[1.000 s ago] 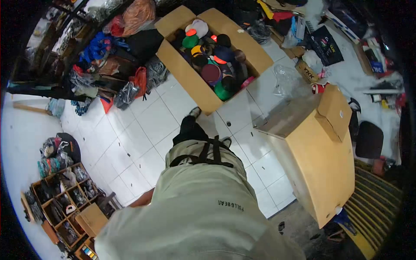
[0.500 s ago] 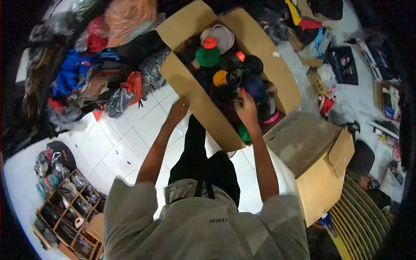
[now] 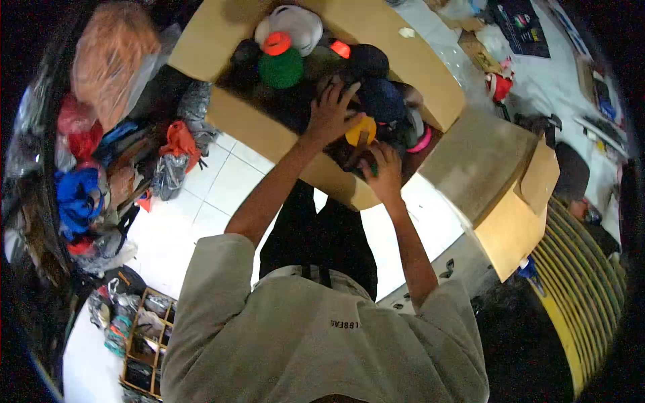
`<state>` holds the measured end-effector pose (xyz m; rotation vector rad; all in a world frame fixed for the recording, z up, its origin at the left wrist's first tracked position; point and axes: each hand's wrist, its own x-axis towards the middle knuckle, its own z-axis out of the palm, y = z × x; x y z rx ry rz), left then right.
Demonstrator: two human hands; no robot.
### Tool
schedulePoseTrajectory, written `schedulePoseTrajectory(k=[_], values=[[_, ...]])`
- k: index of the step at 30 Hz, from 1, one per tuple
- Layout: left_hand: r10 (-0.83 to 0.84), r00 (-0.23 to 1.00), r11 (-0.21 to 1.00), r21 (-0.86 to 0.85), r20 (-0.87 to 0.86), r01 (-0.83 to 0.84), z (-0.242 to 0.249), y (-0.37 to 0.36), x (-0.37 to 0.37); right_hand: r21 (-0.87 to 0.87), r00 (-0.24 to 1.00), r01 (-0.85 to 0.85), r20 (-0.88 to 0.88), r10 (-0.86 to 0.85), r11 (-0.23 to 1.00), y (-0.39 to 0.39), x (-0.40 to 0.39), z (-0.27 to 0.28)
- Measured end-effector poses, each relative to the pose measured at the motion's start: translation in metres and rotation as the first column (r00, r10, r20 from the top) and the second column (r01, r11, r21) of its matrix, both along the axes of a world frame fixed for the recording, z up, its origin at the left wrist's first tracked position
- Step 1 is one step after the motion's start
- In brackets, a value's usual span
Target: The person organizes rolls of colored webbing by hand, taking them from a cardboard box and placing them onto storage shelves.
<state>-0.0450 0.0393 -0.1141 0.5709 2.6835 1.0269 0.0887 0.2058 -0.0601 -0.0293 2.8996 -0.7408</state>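
An open cardboard box (image 3: 252, 121) in front of me holds a heap of caps. My left hand (image 3: 330, 115) is inside it, fingers spread over dark caps, its thumb side beside a yellow cap (image 3: 363, 130). My right hand (image 3: 384, 171) is at the near end, fingers curled at the lower edge of the yellow cap; the exact grip is partly hidden. Farther in lie a green cap (image 3: 281, 70) with an orange part (image 3: 277, 43) and a light grey hat (image 3: 306, 30). A navy cap (image 3: 381, 101) and a pink-edged cap (image 3: 421, 140) lie to the right.
A second cardboard box (image 3: 480, 168) adjoins on the right, above a yellow ribbed object (image 3: 578, 289). Plastic-wrapped goods (image 3: 114, 60) and a blue bundle (image 3: 80, 198) crowd the left. A wooden compartment tray (image 3: 144, 342) stands at lower left on white tiles.
My left hand has moved from the box's outer left side into the caps. The yellow cap has shifted towards me among the others. The view has also shifted.
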Motion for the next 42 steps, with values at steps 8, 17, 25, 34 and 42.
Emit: schedulePoseTrajectory(k=[8, 17, 25, 34, 42], values=[[0.045, 0.995, 0.997, 0.054, 0.085, -0.050, 0.002, 0.025, 0.000, -0.441, 0.707, 0.662, 0.098, -0.701, 0.606, 0.053, 0.017, -0.034], [-0.114, 0.970, 0.930, -0.321, 0.214, 0.181, -0.009, -0.005, -0.125, -0.519, 0.550, 0.810, 0.515, -0.658, 0.271, -0.008, -0.066, -0.046], [-0.299, 0.932, 0.835, -0.529, -0.203, 0.152, -0.058, 0.000, -0.122, -0.630, 0.737, 0.665, 0.461, -0.494, 0.402, 0.041, 0.000, -0.090], [-0.370, 0.867, 0.799, -0.590, -0.334, 0.114, -0.083, 0.000, -0.125, -0.525, 0.698, 0.709, 0.429, -0.573, 0.470, 0.041, 0.043, -0.105], [-0.364, 0.914, 0.754, -0.633, -0.182, 0.174, -0.070, -0.001, -0.131, -0.521, 0.638, 0.739, 0.335, -0.694, 0.428, 0.030, 0.051, -0.075]])
